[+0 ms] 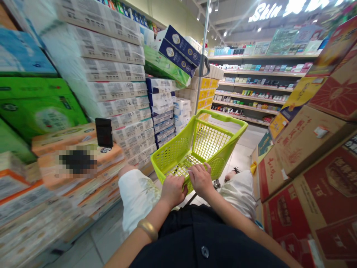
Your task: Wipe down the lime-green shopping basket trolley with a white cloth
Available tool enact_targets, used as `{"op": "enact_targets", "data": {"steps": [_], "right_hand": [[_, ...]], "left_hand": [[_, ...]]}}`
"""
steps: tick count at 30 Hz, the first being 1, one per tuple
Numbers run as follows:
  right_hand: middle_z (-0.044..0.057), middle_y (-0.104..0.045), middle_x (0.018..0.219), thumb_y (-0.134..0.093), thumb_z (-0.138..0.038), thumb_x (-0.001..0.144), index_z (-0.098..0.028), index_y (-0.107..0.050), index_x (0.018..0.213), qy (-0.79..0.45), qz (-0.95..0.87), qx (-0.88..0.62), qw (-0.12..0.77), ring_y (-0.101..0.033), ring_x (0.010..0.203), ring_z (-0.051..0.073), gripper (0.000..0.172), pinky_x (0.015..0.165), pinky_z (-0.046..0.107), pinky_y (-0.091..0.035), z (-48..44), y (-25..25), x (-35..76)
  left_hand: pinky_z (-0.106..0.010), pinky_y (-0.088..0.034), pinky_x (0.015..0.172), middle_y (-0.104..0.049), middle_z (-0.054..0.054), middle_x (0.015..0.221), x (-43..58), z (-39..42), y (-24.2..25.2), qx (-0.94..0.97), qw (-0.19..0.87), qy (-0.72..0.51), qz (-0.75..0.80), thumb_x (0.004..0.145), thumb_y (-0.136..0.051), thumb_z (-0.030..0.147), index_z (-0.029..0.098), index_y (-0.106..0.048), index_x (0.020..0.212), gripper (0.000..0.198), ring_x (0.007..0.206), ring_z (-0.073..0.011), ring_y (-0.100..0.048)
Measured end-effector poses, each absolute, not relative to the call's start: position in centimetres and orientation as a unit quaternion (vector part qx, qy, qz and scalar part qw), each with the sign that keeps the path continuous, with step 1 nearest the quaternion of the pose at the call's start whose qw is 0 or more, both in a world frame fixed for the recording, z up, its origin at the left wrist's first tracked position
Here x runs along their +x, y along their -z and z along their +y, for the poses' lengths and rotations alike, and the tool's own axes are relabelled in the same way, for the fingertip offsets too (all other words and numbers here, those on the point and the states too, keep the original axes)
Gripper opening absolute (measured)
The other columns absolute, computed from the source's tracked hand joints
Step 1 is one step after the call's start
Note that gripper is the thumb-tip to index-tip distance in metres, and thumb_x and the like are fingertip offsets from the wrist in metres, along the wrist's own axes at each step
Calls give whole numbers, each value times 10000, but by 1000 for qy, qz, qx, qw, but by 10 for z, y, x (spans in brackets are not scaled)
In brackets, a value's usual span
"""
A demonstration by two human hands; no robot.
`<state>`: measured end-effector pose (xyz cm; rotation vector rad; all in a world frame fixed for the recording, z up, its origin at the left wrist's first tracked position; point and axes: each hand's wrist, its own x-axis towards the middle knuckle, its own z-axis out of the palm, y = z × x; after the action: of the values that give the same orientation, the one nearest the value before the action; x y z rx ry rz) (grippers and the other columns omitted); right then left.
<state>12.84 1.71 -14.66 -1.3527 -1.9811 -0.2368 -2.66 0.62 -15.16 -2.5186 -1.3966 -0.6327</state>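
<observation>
A lime-green plastic shopping basket [212,139] with latticed walls sits tilted between my knees, and nothing shows inside it. My left hand [173,190] is curled over its near rim. Close beside it, my right hand [200,180] also wraps the near rim, its fingertips bent over the edge. The basket's far side rises away from me, with a handle-like bar [220,116] along its top. What lies underneath the basket is mostly hidden by its walls and my hands.
Stacked tissue packs [119,89] rise on the left, some leaning at the top. A small black object [104,132] stands on orange packs. Cardboard cartons [301,141] crowd the right. A thin metal pole [202,63] stands ahead, before stocked shelves [251,89].
</observation>
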Motion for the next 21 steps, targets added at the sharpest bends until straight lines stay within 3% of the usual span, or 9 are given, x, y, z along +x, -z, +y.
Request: {"op": "enact_targets", "data": {"steps": [8,15,21], "right_hand": [[12,-663,897,-466,-235,951,-245,-621,910,96,-799,-497,324,-556,946,186,161,1033,393,-179,12,145,119],[28,-669,874,-415,-245,978,-226,-622,872,110,-730,-569,362,-554,928,191,234,1033,411,-159,26,141,137],[23,-670,930,-455,-235,958,-241,-619,924,83,-791,-502,340,-546,989,187,168,1058,397,-146,8,147,113]], "left_hand": [[-360,-413,677,-670,-68,700,-28,8,151,-847,83,226,-474,800,-514,267,185,-576,777,106,680,-229,-626],[-350,-418,700,-661,-59,683,-28,6,149,-840,88,211,-493,773,-543,259,199,-580,760,72,698,-225,-622],[-358,-424,681,-652,-72,686,-31,6,149,-845,89,219,-480,810,-508,280,187,-582,764,128,671,-226,-613]]}}
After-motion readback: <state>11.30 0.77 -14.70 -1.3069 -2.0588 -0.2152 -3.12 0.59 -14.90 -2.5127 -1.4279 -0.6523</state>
